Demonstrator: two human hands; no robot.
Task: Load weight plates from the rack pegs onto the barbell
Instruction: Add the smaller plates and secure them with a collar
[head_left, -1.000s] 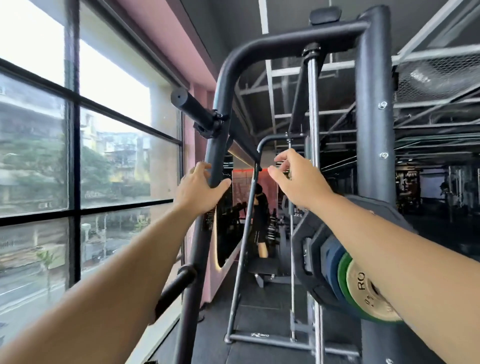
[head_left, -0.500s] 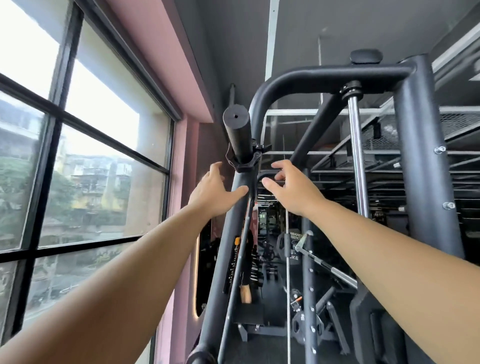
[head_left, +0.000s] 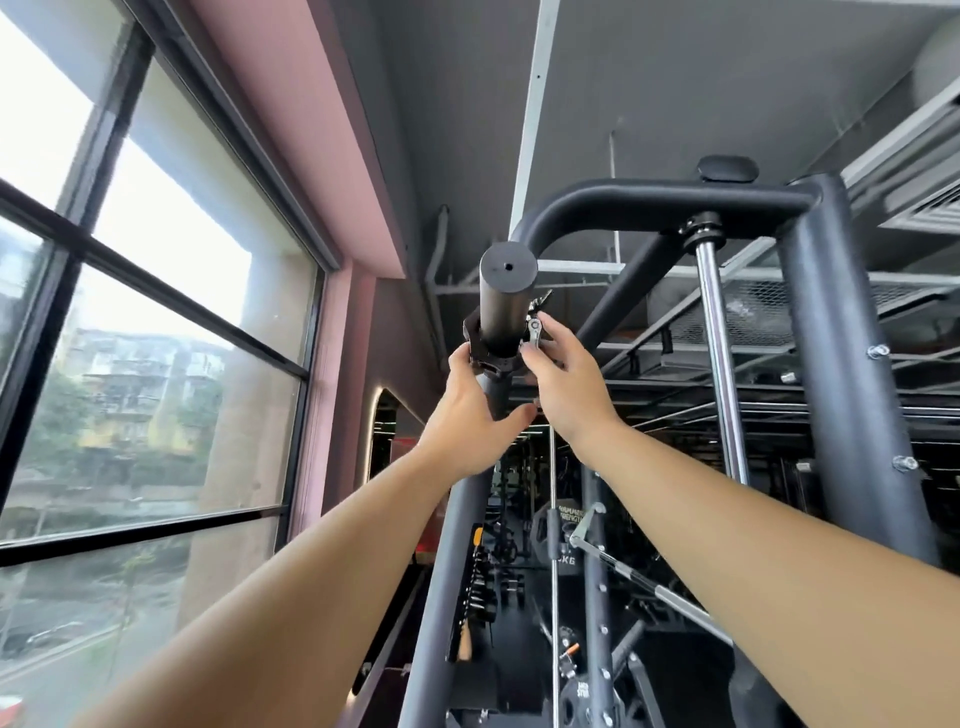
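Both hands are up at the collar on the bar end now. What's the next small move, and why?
Probably flip the clamp lever open with the right hand, whose fingers pinch it, while the left hand steadies the collar. The collar sits on the barbell sleeve, so no plate can slide on until it comes off.

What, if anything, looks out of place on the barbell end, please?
A collar sits on the bare barbell sleeve with no plate on it, its lever sticking out. The left hand and right hand both grip it. Nothing looks damaged.
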